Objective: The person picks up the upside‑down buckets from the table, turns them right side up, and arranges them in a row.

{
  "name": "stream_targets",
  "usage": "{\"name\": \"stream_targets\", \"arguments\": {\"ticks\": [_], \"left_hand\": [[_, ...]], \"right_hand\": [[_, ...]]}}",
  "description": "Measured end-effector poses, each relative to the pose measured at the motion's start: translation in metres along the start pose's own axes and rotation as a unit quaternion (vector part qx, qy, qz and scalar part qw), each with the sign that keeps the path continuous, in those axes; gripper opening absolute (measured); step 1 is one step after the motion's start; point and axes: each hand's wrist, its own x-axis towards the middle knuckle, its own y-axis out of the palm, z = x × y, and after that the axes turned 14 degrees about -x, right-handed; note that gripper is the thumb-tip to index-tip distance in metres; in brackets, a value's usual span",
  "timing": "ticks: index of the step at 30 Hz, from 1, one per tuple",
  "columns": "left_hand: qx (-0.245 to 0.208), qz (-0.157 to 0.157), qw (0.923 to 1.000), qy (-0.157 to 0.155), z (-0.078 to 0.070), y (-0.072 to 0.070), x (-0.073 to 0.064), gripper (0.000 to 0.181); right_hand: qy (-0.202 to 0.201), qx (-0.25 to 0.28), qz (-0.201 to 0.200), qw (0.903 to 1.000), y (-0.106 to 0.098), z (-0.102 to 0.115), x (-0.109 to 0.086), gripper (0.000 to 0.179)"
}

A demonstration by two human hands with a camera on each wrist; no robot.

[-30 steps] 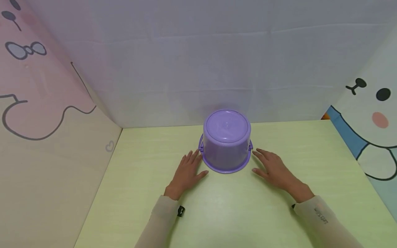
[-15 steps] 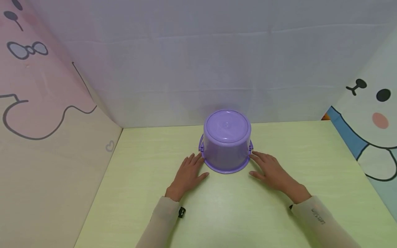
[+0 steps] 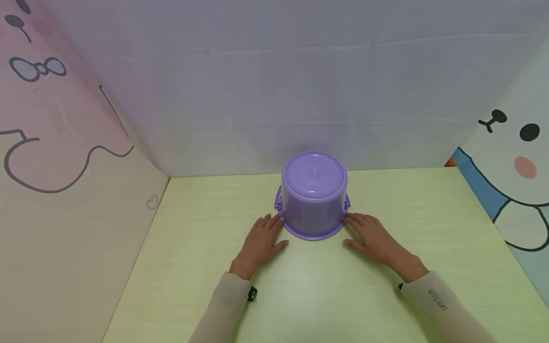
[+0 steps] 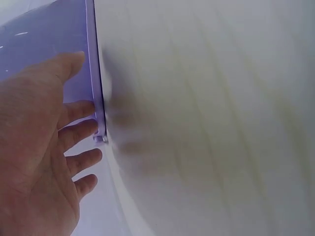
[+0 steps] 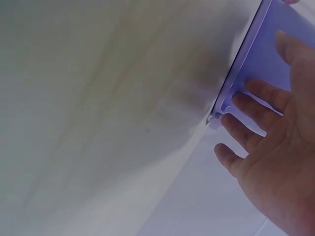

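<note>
A purple plastic bucket (image 3: 314, 209) stands upside down on the table (image 3: 317, 290), its base facing up and its rim on the tabletop. Its handle (image 3: 278, 197) lies low around the far side, with a hinge lug on either side. My left hand (image 3: 259, 240) reaches in from the left, fingers extended, fingertips right at the rim (image 4: 94, 73). From the right my right hand (image 3: 375, 240) mirrors it, fingertips at the rim just below the hinge. Both thumbs stand apart from the fingers, in front of the bucket's sides.
A white cloth wall (image 3: 266, 95) rises close behind the bucket at the table's back edge. Printed cartoon panels flank the table: a pink and beige one (image 3: 64, 228) on the left, a white and blue one (image 3: 527, 200) on the right.
Both hands have drawn inward to the bucket's rim, the right hand moving farther to the left. The fingertips have come slightly nearer the front. The bucket has stayed in place.
</note>
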Motion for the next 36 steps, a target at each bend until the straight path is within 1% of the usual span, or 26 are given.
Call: {"name": "stream_targets", "arguments": {"ticks": [7, 10, 14, 19, 23, 28, 36], "left_hand": [[0.026, -0.011, 0.9995, 0.017, 0.0, 0.0, 0.002, 0.058], [0.039, -0.011, 0.9991, 0.016, -0.001, 0.001, 0.003, 0.058], [0.051, -0.01, 0.9985, 0.015, -0.002, 0.002, 0.006, 0.058], [0.053, -0.016, 0.9983, 0.021, -0.004, 0.001, 0.008, 0.055], [0.056, -0.026, 0.9978, 0.027, -0.006, 0.003, 0.01, 0.053], [0.066, -0.037, 0.9967, 0.029, -0.008, 0.005, 0.013, 0.051], [0.108, -0.059, 0.9919, 0.033, -0.009, 0.007, 0.016, 0.047]], "right_hand": [[-0.004, -0.009, 0.007, 0.9999, -0.001, 0.001, 0.001, 0.056], [-0.005, -0.011, 0.009, 0.9999, 0.0, 0.001, 0.001, 0.054], [-0.012, -0.014, -0.003, 0.9998, 0.001, 0.001, 0.003, 0.051], [-0.021, -0.018, -0.019, 0.9994, 0.002, 0.002, 0.009, 0.047], [-0.013, -0.021, -0.013, 0.9996, 0.002, 0.004, 0.012, 0.045], [-0.006, -0.038, -0.002, 0.9992, 0.003, 0.007, 0.016, 0.041], [-0.016, -0.067, -0.016, 0.9975, 0.008, 0.006, 0.02, 0.036]]}}
